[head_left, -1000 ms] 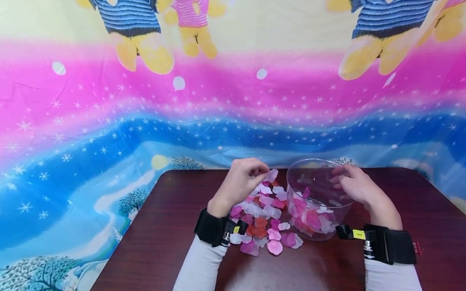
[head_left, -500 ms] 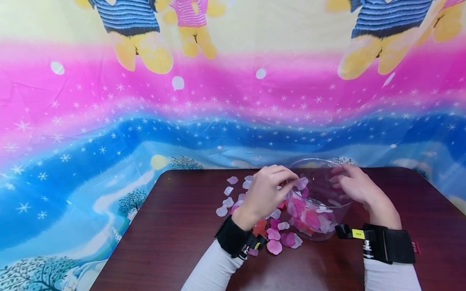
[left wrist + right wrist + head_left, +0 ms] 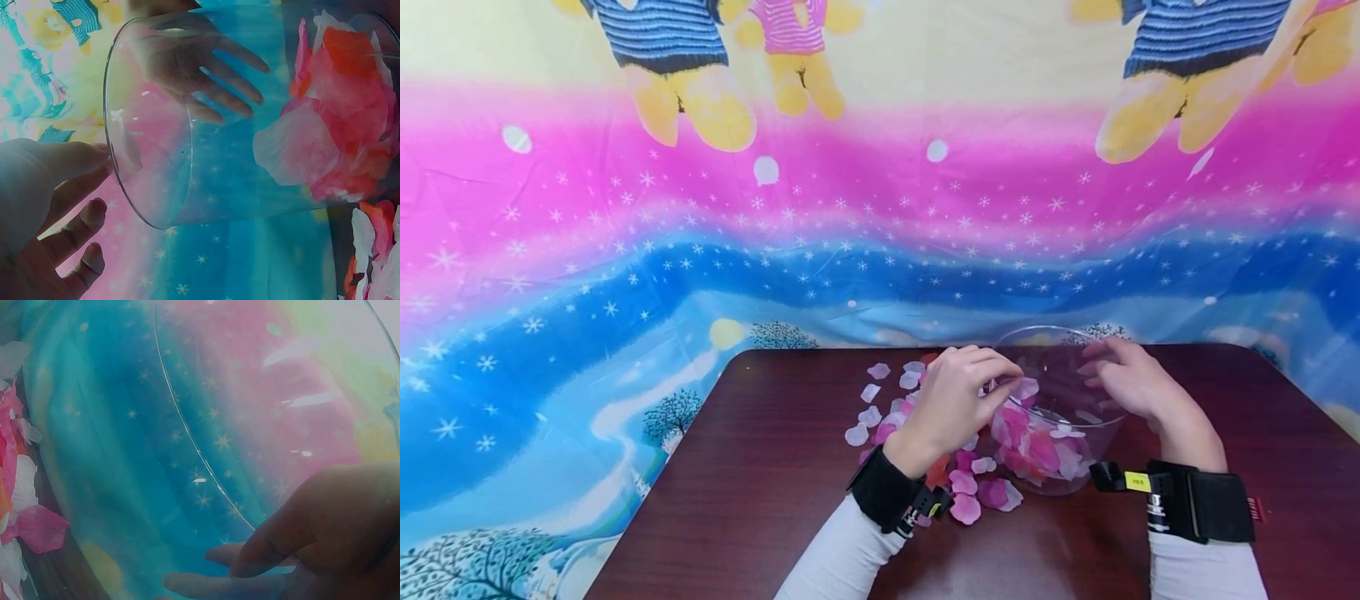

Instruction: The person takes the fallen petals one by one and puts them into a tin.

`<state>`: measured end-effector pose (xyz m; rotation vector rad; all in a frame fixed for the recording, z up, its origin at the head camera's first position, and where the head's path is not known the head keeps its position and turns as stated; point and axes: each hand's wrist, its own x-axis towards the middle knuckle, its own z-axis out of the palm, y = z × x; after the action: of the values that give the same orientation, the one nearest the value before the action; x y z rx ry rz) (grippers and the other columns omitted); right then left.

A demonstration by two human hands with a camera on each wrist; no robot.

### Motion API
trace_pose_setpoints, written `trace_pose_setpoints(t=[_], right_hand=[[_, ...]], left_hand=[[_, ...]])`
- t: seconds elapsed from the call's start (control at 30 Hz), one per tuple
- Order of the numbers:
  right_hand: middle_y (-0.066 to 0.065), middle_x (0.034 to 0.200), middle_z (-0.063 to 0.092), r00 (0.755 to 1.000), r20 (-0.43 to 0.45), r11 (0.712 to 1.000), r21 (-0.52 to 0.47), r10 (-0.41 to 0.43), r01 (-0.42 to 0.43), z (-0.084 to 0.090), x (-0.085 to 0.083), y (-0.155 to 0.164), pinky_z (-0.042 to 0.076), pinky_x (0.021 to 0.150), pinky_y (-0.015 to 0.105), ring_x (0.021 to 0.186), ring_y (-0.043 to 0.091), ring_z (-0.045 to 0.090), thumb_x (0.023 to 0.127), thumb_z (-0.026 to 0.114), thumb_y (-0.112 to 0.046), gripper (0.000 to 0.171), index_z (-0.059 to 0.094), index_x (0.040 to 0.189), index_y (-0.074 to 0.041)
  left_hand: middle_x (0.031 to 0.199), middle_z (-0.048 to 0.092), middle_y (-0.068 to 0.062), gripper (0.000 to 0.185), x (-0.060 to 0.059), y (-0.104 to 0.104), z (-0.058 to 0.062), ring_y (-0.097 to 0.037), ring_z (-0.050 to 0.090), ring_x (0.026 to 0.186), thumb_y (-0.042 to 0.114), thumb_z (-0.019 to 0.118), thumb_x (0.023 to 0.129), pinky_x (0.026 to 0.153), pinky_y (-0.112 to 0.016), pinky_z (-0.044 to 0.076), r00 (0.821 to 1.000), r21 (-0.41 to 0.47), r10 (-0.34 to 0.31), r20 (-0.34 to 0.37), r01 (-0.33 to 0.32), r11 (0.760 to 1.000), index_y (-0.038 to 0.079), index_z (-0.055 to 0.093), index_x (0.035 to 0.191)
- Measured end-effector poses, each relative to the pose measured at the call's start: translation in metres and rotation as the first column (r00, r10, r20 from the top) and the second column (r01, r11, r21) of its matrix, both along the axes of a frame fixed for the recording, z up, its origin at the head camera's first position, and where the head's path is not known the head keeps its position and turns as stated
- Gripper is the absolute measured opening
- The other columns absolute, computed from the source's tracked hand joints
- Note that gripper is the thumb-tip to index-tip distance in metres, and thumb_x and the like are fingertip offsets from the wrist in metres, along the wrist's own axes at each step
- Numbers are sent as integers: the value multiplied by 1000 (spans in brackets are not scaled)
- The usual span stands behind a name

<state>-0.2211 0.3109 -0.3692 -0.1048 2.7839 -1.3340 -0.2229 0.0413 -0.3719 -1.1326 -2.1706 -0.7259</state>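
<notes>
The left hand hovers at the near-left rim of the clear plastic tub, its fingertips pinched together on a pale pink petal that hangs just over the opening. The right hand rests against the tub's right wall, fingers straight and spread on the plastic, as the left wrist view shows through the clear side. The tub stands upright on the dark wooden table, far and right of the middle, with a layer of pink, red and white petals on its bottom.

More loose petals lie on the table just left of the tub, some touching its base, a few scattered farther left.

To do this step well, I judge that the petal should be carried fully past the rim before the pinch opens, since such light pieces drift and cling to fingers. The steadying hand should press only lightly, because a thin-walled tub may slide or tip. Picking from the edge of the pile, one or a few at a time, keeps the rest from scattering.
</notes>
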Motion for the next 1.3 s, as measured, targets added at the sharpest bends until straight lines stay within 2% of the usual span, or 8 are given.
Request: trace_pose_setpoints(t=[0.17, 0.33, 0.57, 0.7, 0.83, 1.0, 1.1, 1.3], right_hand=[[42, 134, 52, 1000, 1, 1000, 2, 3, -3, 0, 0, 0, 59, 80, 49, 121, 55, 56, 105, 29, -7, 44, 35, 142, 16], [42, 134, 52, 1000, 6, 1000, 0, 1, -1, 0, 0, 0, 59, 80, 49, 121, 55, 55, 105, 29, -7, 43, 35, 142, 16], [41, 133, 53, 1000, 8, 1000, -10, -4, 4, 1, -1, -1, 60, 79, 47, 121, 54, 56, 105, 30, -7, 43, 36, 141, 15], [41, 134, 52, 1000, 10, 1000, -8, -5, 6, 0, -1, 0, 59, 80, 48, 122, 54, 55, 105, 31, -8, 43, 36, 142, 14], [41, 134, 52, 1000, 12, 1000, -8, -6, 6, -1, 0, 0, 59, 80, 48, 122, 54, 55, 106, 30, -8, 43, 36, 142, 15], [41, 134, 52, 1000, 8, 1000, -11, -3, 3, -1, 1, 0, 59, 80, 49, 121, 55, 56, 105, 29, -7, 43, 36, 141, 15], [41, 133, 52, 1000, 7, 1000, -10, -1, 1, -1, 1, 0, 59, 80, 49, 121, 55, 55, 106, 29, -7, 43, 36, 141, 15], [41, 133, 52, 1000, 0, 1000, -9, -3, 3, 0, 2, -1, 59, 81, 50, 122, 55, 55, 106, 30, -8, 43, 37, 141, 15]], left_hand=[[108, 76, 5, 20, -5, -6, 2, -9, 69, 98, 22, 77, 94, 89, -24, 50, 1000, 11, -12, 17, 12, 1000, 16, 79, 113], [111, 75, 1, 24, -15, -34, 14, -11, 66, 86, 17, 78, 93, 78, -22, 51, 995, 95, -48, 87, 40, 995, 11, 76, 116], [110, 72, 1, 24, -31, -88, 24, -7, 55, 82, 18, 72, 97, 68, -24, 46, 978, 168, 31, 206, -67, 984, 13, 73, 121], [109, 70, 4, 24, -37, -106, 22, -8, 53, 81, 19, 72, 98, 67, -27, 45, 965, 154, 83, 248, -124, 980, 17, 73, 121], [109, 72, 0, 21, -43, -116, 18, -10, 55, 77, 16, 74, 96, 64, -28, 46, 945, 113, 90, 316, -132, 985, 16, 75, 118], [107, 73, -4, 21, -49, -117, 11, -15, 58, 73, 12, 75, 95, 63, -30, 48, 903, 31, 86, 421, -109, 994, 13, 75, 116], [103, 73, -3, 19, -51, -113, 5, -14, 62, 76, 12, 76, 94, 69, -30, 52, 864, -81, 121, 490, -93, 992, 12, 76, 113], [105, 74, 0, 21, -52, -92, -13, -13, 65, 93, 21, 78, 92, 80, -31, 54, 766, -367, 255, 590, -27, 930, 12, 77, 111]])
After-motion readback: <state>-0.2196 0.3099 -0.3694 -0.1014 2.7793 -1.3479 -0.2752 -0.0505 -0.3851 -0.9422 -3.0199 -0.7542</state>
